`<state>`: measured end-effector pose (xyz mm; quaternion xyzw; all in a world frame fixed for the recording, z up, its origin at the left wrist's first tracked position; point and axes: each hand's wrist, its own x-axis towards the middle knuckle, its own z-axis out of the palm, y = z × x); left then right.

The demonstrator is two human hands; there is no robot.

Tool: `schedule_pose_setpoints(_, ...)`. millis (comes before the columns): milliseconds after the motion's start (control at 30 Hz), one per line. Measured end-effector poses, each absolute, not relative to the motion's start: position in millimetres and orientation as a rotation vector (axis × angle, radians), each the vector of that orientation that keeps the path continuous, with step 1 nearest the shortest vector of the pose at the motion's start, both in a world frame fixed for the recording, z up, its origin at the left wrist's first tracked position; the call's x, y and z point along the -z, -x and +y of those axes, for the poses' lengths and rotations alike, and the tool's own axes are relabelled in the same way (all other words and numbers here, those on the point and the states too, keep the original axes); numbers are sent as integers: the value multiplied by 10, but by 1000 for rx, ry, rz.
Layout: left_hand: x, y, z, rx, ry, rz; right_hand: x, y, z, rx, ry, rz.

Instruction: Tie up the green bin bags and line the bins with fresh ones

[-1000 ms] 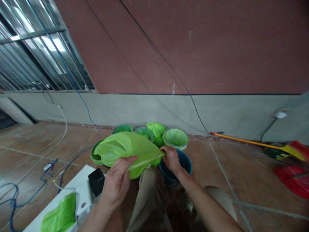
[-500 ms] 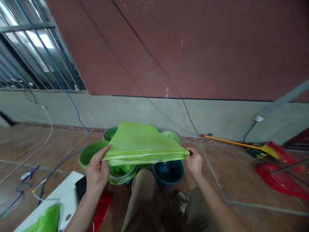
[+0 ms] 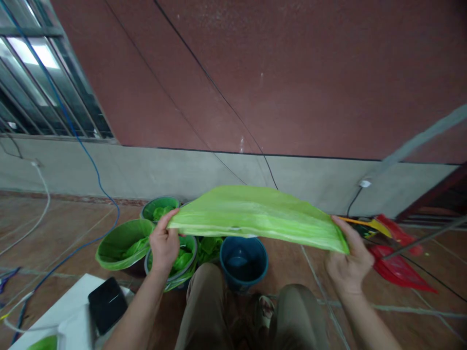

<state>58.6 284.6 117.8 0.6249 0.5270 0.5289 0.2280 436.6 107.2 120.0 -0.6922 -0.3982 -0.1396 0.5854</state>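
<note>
A light green plastic bag (image 3: 251, 214) is stretched out wide in the air between my two hands. My left hand (image 3: 166, 243) pinches its left end, thumb on the near side. At the opposite end my right hand (image 3: 350, 257) grips the bag's corner, a little blurred. Just below the bag, a bare dark blue bucket (image 3: 243, 265) stands before my knees. Left of it are buckets lined with green bags: a lined bucket (image 3: 124, 243), another bucket (image 3: 160, 209) by the wall, and one (image 3: 175, 262) partly hidden by my left hand.
A white box-like surface (image 3: 62, 311) with a black object (image 3: 107, 304) lies at lower left. Blue cable (image 3: 95, 238) runs across the tiled floor. On the right are a red dustpan (image 3: 401, 270) and a grey pole (image 3: 430, 236). A wall (image 3: 197, 170) stands ahead.
My hands have moved apart, the right one farther out to the right, pulling the green bag wider. The view has shifted slightly right, and more of the lined buckets shows.
</note>
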Motion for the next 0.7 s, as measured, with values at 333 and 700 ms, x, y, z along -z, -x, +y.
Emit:
schedule_pose_setpoints(333,-473,-937,2964,-1053,-1311,1326,-291,-4224,465,-316,1785,-794)
schedule_pose_setpoints(700,-460,-1468,2363,-508,-662,872,-793,-2830,563,-823,1458,-686)
